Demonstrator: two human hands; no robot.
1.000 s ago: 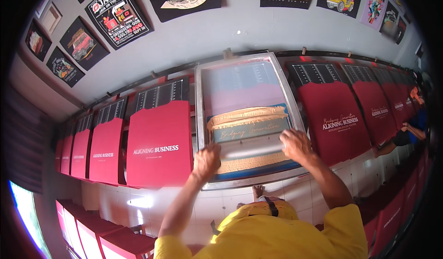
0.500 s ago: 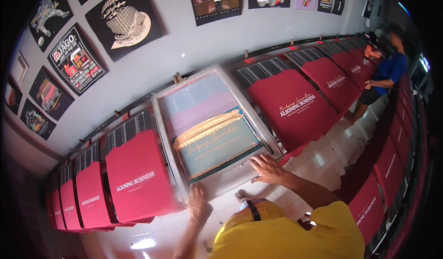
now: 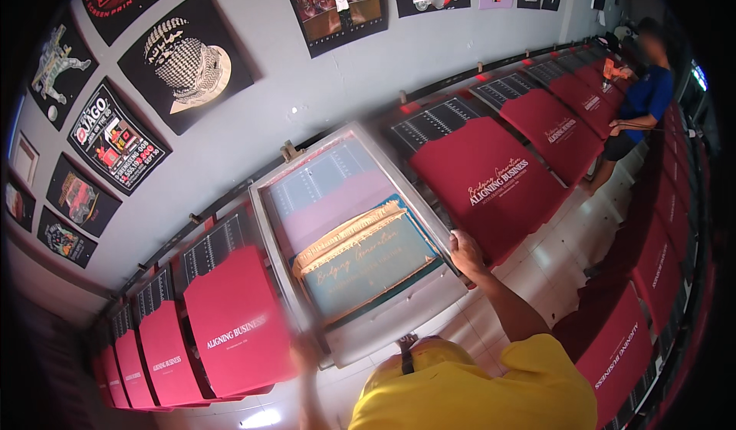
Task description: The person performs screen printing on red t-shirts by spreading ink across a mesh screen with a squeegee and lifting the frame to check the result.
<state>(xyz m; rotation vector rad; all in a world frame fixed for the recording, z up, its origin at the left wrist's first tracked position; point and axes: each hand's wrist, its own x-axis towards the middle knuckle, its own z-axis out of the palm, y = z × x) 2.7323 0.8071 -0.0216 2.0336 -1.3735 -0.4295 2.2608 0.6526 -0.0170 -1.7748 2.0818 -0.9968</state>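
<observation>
A metal-rimmed screen printing frame (image 3: 368, 338) lies tilted across the row of boards in the middle. Its mesh carries a blue-green stencil (image 3: 368, 269) with gold script and a thick band of gold ink (image 3: 349, 238) along the top. My right hand (image 3: 466, 254) is closed round the frame's right rim near its lower corner. Beside the frame's lower left corner is my left hand (image 3: 304, 352), smeared by motion; whether it touches the rim cannot be seen. Under the mesh, a shirt board shows through faintly.
Red shirts on boards stand either side: one (image 3: 234, 323) left with white print, one (image 3: 491, 177) right with added script. Another red row (image 3: 613, 346) runs along the right. A person in blue (image 3: 648, 100) stands at the far right. Printed posters (image 3: 184, 62) hang on the wall.
My right hand has moved from the frame's near edge up to its right rim and closed on it. My left hand has shifted left and down from the near left corner.
</observation>
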